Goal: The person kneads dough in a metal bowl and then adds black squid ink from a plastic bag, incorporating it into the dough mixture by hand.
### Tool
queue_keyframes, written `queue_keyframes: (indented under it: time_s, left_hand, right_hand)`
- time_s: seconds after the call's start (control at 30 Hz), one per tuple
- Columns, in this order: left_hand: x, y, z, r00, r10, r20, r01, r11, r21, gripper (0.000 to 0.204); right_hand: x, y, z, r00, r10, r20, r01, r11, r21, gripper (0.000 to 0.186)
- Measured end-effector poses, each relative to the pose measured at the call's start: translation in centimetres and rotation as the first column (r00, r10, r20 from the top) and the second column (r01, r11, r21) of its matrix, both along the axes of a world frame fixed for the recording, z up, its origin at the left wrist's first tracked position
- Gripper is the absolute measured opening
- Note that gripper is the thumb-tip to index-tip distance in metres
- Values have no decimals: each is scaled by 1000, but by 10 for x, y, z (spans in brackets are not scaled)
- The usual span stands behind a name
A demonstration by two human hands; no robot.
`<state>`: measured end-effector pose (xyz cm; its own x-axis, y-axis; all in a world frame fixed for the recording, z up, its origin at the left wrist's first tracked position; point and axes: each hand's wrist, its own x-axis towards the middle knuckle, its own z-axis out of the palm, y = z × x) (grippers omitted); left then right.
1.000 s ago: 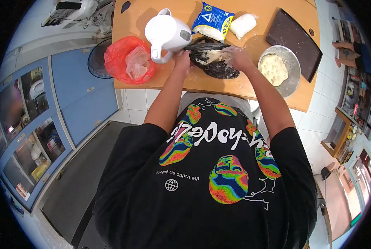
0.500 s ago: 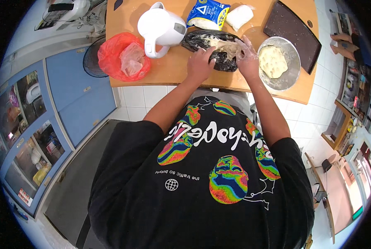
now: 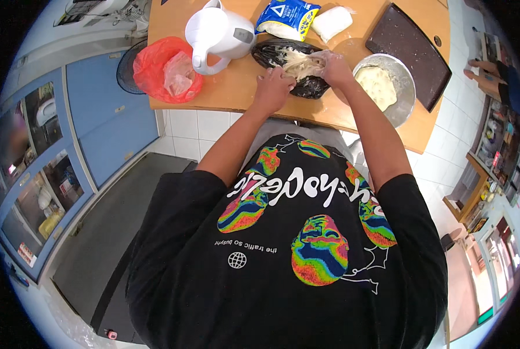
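A crumpled black plastic bag lies on the table before me, its mouth spread apart. A pale, stretched, sticky-looking dough shows inside it. At the bag's near left side is my left hand, its fingers curled at the edge of the plastic. My right hand, whitened at the fingers, is closed on the right end of the pale dough. Just right of it stands a metal bowl holding a smooth, cream-coloured lump of dough. My right forearm passes beside the bowl.
Left on the table are a white electric kettle and an open red plastic bag. Behind the black bag lie a blue packet and a white bundle. A dark tray sits at the right. Another person's hands appear far right.
The pale dough is spread wider and shows more in the bag's mouth. My right hand has shifted slightly left and curled. My left hand has drawn back toward the bag's near edge.
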<state>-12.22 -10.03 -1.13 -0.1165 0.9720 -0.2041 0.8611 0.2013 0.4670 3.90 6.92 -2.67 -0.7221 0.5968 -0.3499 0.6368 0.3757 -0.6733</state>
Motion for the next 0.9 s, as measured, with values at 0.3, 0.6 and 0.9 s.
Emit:
queue_keyframes:
  time_s: [0.3,0.6,0.9]
  left_hand:
    - [-12,-23,21,995,-81,-65,82,996,18,9]
    - [10,-29,19,995,-95,-44,103,962,252,8]
    - [-2,-63,28,975,-211,-68,215,976,46,4]
  right_hand:
    - [3,13,-10,856,-514,-46,404,723,-561,48]
    - [-19,-30,15,990,128,58,-140,942,306,63]
    - [-29,-48,-10,929,131,346,-330,717,614,60]
